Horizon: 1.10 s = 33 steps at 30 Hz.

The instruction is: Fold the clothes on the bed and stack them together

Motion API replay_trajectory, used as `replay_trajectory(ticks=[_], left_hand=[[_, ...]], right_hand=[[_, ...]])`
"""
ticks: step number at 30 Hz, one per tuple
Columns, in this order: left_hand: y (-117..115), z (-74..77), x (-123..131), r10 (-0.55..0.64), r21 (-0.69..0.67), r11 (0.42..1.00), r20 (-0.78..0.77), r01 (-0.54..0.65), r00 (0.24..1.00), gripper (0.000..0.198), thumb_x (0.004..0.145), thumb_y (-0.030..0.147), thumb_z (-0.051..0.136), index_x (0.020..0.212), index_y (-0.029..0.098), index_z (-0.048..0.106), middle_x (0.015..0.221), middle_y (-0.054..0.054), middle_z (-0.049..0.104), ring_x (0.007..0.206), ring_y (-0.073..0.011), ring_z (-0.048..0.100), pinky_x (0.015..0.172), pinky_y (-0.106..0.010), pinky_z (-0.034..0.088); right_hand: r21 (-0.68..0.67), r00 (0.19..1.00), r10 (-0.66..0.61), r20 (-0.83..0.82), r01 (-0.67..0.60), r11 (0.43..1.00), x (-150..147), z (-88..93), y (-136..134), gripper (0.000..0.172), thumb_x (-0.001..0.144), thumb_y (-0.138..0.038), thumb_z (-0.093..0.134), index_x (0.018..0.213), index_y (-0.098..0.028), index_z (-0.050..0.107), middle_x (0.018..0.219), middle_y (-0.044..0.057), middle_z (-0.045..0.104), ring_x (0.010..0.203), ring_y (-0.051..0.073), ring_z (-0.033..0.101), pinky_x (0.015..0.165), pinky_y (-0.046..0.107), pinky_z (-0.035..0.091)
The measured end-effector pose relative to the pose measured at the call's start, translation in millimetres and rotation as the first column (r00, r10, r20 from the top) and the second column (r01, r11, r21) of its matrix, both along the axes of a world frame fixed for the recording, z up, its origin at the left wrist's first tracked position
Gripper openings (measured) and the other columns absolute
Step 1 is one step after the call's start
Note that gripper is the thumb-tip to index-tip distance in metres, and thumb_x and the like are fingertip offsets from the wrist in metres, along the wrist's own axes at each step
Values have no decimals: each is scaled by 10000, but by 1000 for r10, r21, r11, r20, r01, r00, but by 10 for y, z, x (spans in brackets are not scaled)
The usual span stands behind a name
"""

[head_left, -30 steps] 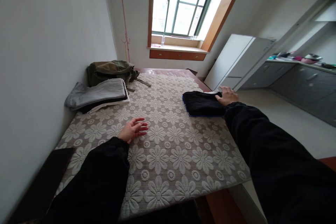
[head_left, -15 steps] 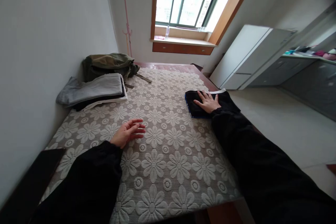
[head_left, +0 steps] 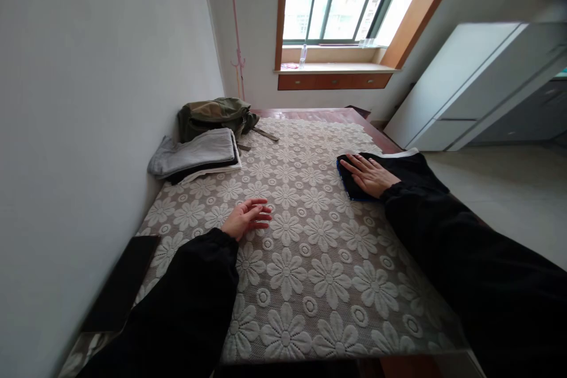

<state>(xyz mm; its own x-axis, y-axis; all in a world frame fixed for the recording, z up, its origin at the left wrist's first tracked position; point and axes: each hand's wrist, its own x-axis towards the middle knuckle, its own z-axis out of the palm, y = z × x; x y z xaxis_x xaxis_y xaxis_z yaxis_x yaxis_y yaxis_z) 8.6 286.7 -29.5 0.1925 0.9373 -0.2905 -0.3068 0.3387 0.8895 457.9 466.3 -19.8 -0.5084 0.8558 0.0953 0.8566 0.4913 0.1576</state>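
Note:
My right hand [head_left: 370, 175] lies flat, fingers spread, on top of a folded black garment [head_left: 411, 168] with a blue edge, near the right edge of the table. My left hand [head_left: 247, 218] rests on the floral lace tablecloth [head_left: 305, 248], palm partly up, fingers loosely apart, holding nothing. Both arms wear black sleeves.
A stack of folded clothes, grey on top [head_left: 197, 153], lies by the left wall, with an olive green bag [head_left: 215, 115] behind it. A dark flat object [head_left: 119, 283] sits at the near left table edge. A white cabinet [head_left: 469, 88] stands right; a window is beyond.
My right hand slid from the far right side of the black garment onto its top, left part. The view shifted. My left hand stayed about where it was.

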Motion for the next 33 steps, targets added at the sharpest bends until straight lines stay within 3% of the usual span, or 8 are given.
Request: replay_trajectory(ticks=[3,7,10,13,16,20,26,33], left_hand=[[13,-36,11,7,17,1000,12,-7,1000,371,855,341,838,1141,161,684,1106,-153,748,961,-252,758,825,-390,631],[34,-73,23,36,81,996,-46,-32,998,363,867,382,813,1121,160,677,1093,-159,747,942,-256,758,793,-403,641],[64,-82,-36,118,192,978,-205,-79,972,348,889,421,765,1104,160,684,1088,-160,751,932,-259,757,772,-401,640],[124,-74,-181,268,306,938,-342,-163,900,332,880,399,756,1121,183,684,1142,-142,745,1006,-253,732,814,-370,619],[255,-28,-355,439,428,872,-472,-237,764,294,903,347,691,1154,196,669,1222,-143,723,1152,-275,682,923,-388,582],[613,151,-543,562,557,807,-625,-196,542,322,899,248,641,1218,210,669,1400,-141,649,1393,-311,533,1171,-456,417],[1223,465,-780,556,555,829,-802,-71,219,518,835,252,711,1341,166,639,1568,-194,522,1547,-404,316,1276,-584,142],[1405,495,-984,477,478,879,-879,5,14,542,859,264,678,1392,178,628,1483,-180,619,1408,-357,527,1201,-494,330]], right_hand=[[-92,989,-145,-42,140,986,-108,0,-33,635,1043,-373,261,1676,-311,262,1755,58,235,1599,336,225,1225,672,253],[-191,930,-358,-80,338,922,-385,-26,-154,769,1019,-625,273,1688,-248,224,1759,154,168,1593,426,192,1205,709,251],[-89,904,-410,-120,401,912,-630,-121,-346,899,972,-705,352,1684,-172,218,1742,222,179,1577,472,197,1210,710,217],[26,912,-384,-145,391,920,-832,-267,-594,786,986,-599,406,1630,-150,366,1731,238,205,1573,473,203,1217,702,186],[81,929,-334,-159,349,934,-964,-414,-821,638,1008,-514,382,1515,-163,548,1728,192,254,1588,441,172,1237,681,133],[79,948,-244,-203,265,961,-1027,-512,-983,585,1022,-496,364,1499,-232,577,1649,86,453,1612,386,99,1264,653,61],[25,936,-201,-290,217,976,-1002,-436,-1016,570,1024,-484,381,1491,-234,592,1632,56,486,1614,377,92,1276,625,19],[-16,917,-174,-359,180,983,-1000,-381,-1020,568,1012,-508,424,1485,-250,604,1622,59,500,1613,381,87,1273,620,-2]])
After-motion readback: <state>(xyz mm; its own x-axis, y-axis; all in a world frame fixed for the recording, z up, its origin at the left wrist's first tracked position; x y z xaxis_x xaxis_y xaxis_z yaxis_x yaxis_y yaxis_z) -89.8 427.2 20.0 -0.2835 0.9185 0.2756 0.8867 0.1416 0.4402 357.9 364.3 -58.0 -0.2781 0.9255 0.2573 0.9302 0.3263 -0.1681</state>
